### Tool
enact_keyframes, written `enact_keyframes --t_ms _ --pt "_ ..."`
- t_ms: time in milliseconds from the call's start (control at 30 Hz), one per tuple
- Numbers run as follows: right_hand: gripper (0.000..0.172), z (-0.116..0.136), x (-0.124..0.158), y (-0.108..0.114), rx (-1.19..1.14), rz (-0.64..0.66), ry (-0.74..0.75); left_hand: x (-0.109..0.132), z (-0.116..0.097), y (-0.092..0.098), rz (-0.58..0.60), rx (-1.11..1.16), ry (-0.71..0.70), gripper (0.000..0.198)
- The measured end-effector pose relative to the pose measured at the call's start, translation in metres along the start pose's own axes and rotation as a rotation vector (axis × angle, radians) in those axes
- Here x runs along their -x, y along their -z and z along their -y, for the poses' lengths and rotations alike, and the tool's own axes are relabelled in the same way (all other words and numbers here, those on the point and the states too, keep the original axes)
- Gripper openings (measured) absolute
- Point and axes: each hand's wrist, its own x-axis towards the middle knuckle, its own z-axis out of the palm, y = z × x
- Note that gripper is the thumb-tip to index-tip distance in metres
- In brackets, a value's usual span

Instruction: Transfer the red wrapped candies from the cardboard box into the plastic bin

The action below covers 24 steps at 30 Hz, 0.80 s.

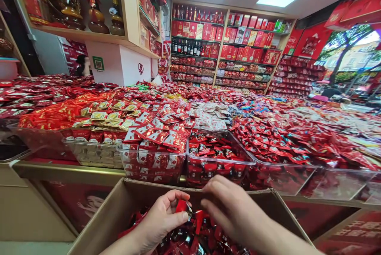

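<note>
A cardboard box stands at the bottom of the view, filled with red and black wrapped candies. My left hand is closed over the box, pinching one red candy between thumb and fingers. My right hand hovers over the box just to the right, fingers curled downward beside that candy. What they hold, if anything, is hidden. Just beyond the box stands a clear plastic bin of similar red candies.
A wide counter holds several clear bins heaped with red sweets, including red and white packets and gold ones. Shelves of red boxes and bottles line the back wall. A person stands far left. A window opens at right.
</note>
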Motion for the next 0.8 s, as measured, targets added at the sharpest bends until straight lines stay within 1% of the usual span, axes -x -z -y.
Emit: enact_keyframes --t_ms 67,100,133,167,200,267,333,433,533,667,800 --pt "0.03 0.0 0.018 -0.026 -0.125 0.011 -0.141 0.0 0.0 -0.001 0.015 -0.001 -0.013 0.033" --pt "0.033 -0.004 0.023 -0.037 -0.221 0.03 -0.222 0.0 0.0 -0.002 0.023 -0.006 -0.015 0.032" --pt "0.031 -0.008 0.025 -0.045 -0.335 0.057 -0.298 -0.001 0.0 -0.002 0.024 -0.012 -0.018 0.03" --pt "0.025 -0.013 0.026 -0.051 -0.461 0.091 -0.368 -0.001 0.001 -0.002 0.021 -0.015 -0.024 0.029" --pt "0.021 -0.017 0.025 -0.054 -0.585 0.119 -0.429 -0.001 0.001 -0.002 0.014 -0.012 -0.028 0.029" --pt "0.021 -0.022 0.021 -0.055 -0.783 0.128 -0.503 -0.001 0.001 -0.004 0.004 0.025 -0.028 0.028" --pt "0.024 -0.023 0.017 -0.051 -0.886 0.085 -0.538 0.001 -0.001 -0.008 0.012 0.074 -0.017 0.027" --pt "0.027 -0.022 0.014 -0.047 -0.95 0.054 -0.578 0.004 -0.006 -0.014 0.022 0.074 -0.011 0.028" --pt "0.028 -0.021 0.014 -0.047 -0.998 0.056 -0.614 0.005 -0.008 -0.016 -0.006 0.031 0.011 0.028" --pt "0.027 -0.022 0.017 -0.05 -1.051 0.066 -0.63 0.004 -0.008 -0.015 0.022 0.009 0.015 0.026" --pt "0.027 -0.024 0.021 -0.058 -1.082 0.086 -0.605 0.005 -0.007 -0.015 -0.035 0.024 0.018 0.026"
